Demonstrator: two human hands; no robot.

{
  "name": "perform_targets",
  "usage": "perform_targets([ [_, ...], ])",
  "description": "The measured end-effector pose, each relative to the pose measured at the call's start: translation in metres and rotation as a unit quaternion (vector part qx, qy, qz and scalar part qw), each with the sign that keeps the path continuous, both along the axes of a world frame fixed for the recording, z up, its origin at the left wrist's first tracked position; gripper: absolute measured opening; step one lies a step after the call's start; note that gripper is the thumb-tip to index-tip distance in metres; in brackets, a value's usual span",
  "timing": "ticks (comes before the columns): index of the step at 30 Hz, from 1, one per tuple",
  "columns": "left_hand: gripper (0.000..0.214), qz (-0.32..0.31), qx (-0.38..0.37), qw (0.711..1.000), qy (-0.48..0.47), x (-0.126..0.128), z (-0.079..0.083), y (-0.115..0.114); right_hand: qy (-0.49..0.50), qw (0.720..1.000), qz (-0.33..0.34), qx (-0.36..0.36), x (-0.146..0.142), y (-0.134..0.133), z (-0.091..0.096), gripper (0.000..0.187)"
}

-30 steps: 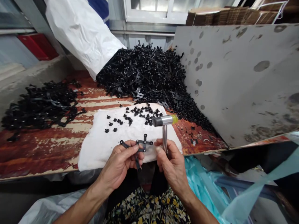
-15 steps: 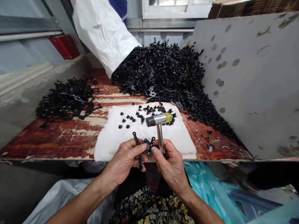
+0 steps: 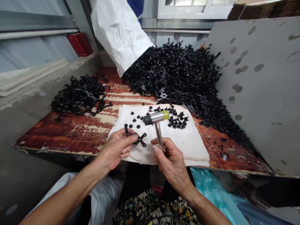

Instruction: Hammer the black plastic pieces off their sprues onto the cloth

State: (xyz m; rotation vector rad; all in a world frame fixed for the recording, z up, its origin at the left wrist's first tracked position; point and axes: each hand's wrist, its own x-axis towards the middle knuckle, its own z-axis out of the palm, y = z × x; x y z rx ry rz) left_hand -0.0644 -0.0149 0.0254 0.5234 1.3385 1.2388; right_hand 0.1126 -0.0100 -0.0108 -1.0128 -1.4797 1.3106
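My left hand (image 3: 118,147) is closed on a black linkage (image 3: 140,140), whose crossed end with small round eyes sticks out to the right of the fingers. Another eyed end rises above the knuckles. In my right hand (image 3: 170,161) is a mallet (image 3: 156,118), its handle upright and its head level. The mallet head has a dark face on the left, a silver middle and a yellow face on the right. Under both hands lies a white cloth (image 3: 187,147). Several small black round pieces with stems (image 3: 178,120) stand scattered on it behind the mallet.
A large heap of black parts (image 3: 173,72) covers the table's back, below a white sack (image 3: 122,34). On the left sits a smaller pile of black linkages (image 3: 79,97). A grey panel (image 3: 262,93) walls off the right side. The worn red-brown table (image 3: 61,137) ends near my lap.
My left hand has drawn the linkage leftward, away from my right fingers, which were touching it. The right hand still grips the mallet. The whole view has shifted slightly.
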Motion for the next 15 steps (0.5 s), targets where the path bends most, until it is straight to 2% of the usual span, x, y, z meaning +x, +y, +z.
perform_targets([
  [3, 0.039, 0.041, -0.002, 0.999, 0.035, -0.029, 0.001, 0.011, 0.004, 0.999, -0.03, -0.045, 0.01, 0.006, -0.002, 0.021],
  [6, 0.026, 0.052, -0.03, 0.997, 0.057, -0.049, 0.001, 0.024, 0.048, 0.992, -0.047, -0.108, 0.016, 0.013, -0.003, 0.029],
  [9, 0.023, 0.042, -0.049, 0.996, 0.066, -0.056, 0.002, 0.034, 0.071, 0.985, -0.052, -0.147, 0.016, 0.017, -0.002, 0.035],
  [15, 0.033, 0.029, -0.093, 0.993, 0.071, -0.057, 0.004, 0.042, 0.057, 0.986, -0.057, -0.149, 0.015, 0.016, 0.0, 0.037],
])
